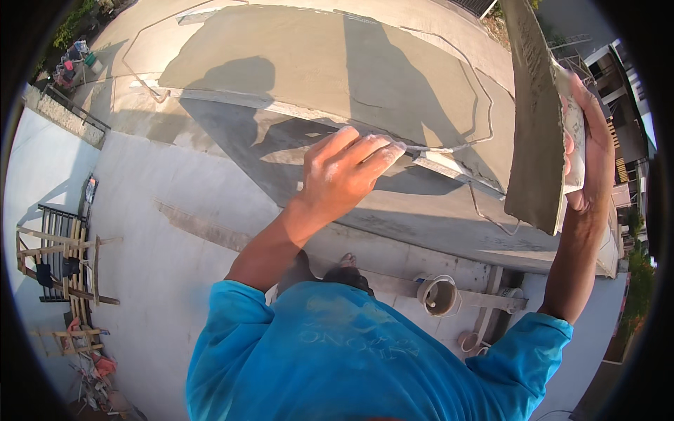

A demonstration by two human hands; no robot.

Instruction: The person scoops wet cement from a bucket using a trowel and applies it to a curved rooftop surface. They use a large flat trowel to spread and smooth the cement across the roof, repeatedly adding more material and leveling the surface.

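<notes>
My left hand [349,163], dusted with grey, is closed at the slab's near edge. Its curled fingertips meet the end of a bent metal rod [484,105] that loops over the top of the slab. A pale strip [302,109] runs along that edge. Raised at the right, my right hand [591,133] is wrapped around the whitish handle of a plastering float [537,133]. The float stands on its side, its broad face coated with wet grey mortar. Wet grey mortar [302,52] covers the slab's top, with shadows across it.
Another bent rod [126,59] hooks over the slab's left end. Below stand a bucket [439,295] and a plank [477,298]. Wooden frames [67,256] lean at the far left. My foot [347,260] shows far below the slab's edge.
</notes>
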